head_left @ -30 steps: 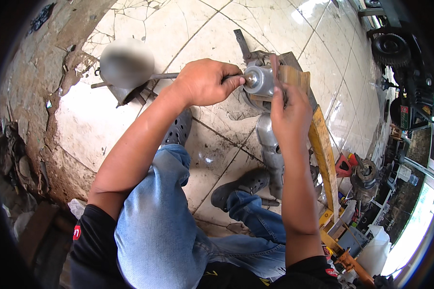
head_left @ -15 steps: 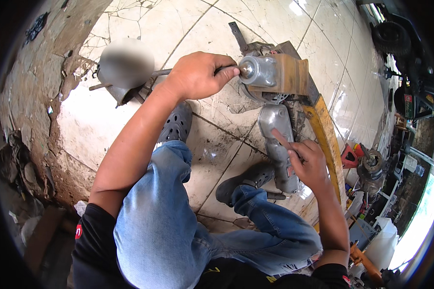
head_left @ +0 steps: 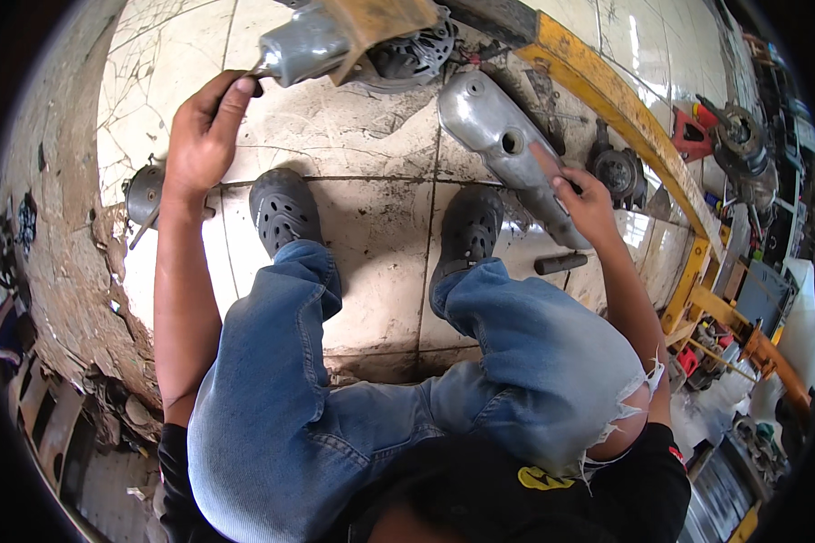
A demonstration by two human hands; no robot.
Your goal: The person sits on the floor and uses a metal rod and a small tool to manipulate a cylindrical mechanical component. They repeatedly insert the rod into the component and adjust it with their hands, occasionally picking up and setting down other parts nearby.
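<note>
My left hand [head_left: 201, 143] is closed round a thin shaft at the left end of a silver cylindrical part [head_left: 303, 50], which rests against a rusty bracket [head_left: 385, 18] with a round finned part [head_left: 417, 54] behind it. My right hand [head_left: 589, 204] grips a reddish flat strip [head_left: 545, 156] over a long silver metal cover [head_left: 475, 122] lying on the tiles. Beside the cover are a short dark tube [head_left: 560, 263] and a round dark part [head_left: 611, 172].
A yellow steel frame [head_left: 616, 95] crosses the right side. A red stand [head_left: 688, 136] and a heavy metal part [head_left: 738, 149] are behind it. A dark cylindrical part [head_left: 142, 195] lies at the left beside broken flooring [head_left: 54, 253]. My feet are between.
My right hand has left the cylinder and moved down and right to the long cover with the strip. My left hand still holds the shaft. The view has shifted.
</note>
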